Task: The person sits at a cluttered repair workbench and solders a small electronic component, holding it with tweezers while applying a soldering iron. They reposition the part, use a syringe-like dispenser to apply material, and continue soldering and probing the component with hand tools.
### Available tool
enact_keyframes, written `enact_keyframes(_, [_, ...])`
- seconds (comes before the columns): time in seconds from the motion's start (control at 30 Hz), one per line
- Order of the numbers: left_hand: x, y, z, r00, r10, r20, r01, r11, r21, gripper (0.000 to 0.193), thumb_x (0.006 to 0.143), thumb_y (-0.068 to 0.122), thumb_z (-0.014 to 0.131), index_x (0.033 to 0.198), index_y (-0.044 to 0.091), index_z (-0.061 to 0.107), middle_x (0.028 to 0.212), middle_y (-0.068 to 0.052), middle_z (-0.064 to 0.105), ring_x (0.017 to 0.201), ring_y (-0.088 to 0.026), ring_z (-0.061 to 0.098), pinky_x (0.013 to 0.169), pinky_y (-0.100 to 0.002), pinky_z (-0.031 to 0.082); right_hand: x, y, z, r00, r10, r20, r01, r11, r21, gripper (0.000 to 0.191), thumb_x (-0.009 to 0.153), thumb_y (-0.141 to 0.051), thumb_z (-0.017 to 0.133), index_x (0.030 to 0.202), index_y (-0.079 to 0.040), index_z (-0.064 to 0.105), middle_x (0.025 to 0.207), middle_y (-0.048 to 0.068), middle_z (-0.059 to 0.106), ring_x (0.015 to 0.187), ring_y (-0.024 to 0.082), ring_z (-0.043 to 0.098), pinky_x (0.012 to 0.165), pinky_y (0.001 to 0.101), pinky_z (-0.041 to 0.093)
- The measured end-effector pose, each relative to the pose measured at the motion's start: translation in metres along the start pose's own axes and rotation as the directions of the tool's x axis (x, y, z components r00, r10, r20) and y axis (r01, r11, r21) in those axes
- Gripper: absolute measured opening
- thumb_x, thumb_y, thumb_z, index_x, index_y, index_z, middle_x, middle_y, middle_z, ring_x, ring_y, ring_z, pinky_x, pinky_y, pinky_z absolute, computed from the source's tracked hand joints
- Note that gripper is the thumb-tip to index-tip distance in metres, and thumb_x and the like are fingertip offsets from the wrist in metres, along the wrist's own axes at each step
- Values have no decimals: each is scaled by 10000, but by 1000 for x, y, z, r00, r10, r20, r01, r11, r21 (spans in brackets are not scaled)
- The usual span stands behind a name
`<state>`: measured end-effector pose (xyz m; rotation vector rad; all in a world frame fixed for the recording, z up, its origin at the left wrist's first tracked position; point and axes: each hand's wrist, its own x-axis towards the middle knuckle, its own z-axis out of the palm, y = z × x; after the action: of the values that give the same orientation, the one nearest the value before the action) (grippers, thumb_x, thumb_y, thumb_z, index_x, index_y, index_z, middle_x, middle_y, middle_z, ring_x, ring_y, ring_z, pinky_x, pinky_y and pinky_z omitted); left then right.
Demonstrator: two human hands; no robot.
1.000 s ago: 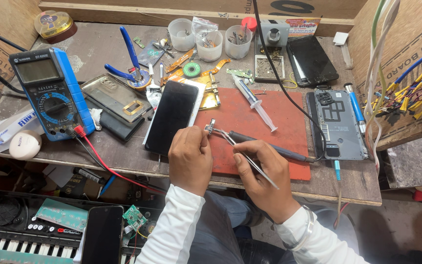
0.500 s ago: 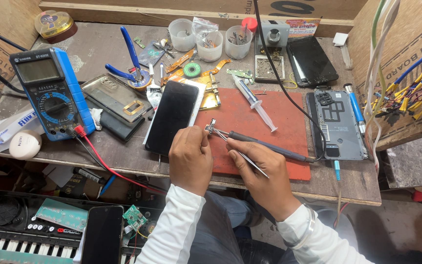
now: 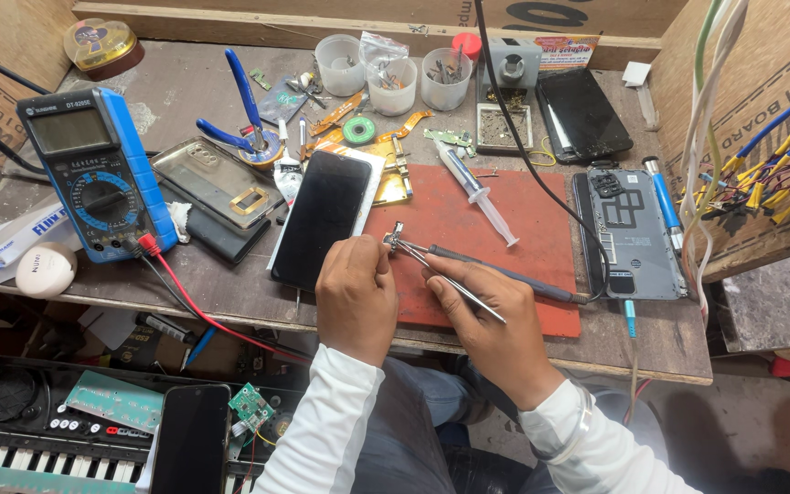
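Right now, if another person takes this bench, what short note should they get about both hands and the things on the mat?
Left hand: fingers pinch a small metal part over the red mat.
Right hand: holds tweezers and a soldering iron, tips at the part.
Dark phone lies screen up, left of the mat; syringe on the mat; open phone back to the right.
Done: part held at the tips.
Left: whether it is joined cannot be seen.
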<state>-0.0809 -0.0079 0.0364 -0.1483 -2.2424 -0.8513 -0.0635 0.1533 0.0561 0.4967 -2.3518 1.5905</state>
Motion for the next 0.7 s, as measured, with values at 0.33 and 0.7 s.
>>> enact_keyframes(0.33, [-1,0,1,1000,0,-2,0,1000,-6,139,888,-27,666,862,22,539,887,-134,668,897,-337,662,780,-459,529,0,1,0,1000,21,-6,-21,999,25,250,946,-72,699,1180,7,738,982,111,805,854,145,776,745,270,599])
enact_keyframes(0.7, [0,1,0,1000,-5,1,5,1000,-6,155,880,-39,665,842,27,530,863,-124,657,887,-328,663,769,-456,528,0,1,0,1000,7,-5,-7,1000,8,246,954,-84,695,1178,8,737,1004,117,802,875,149,778,757,277,599])
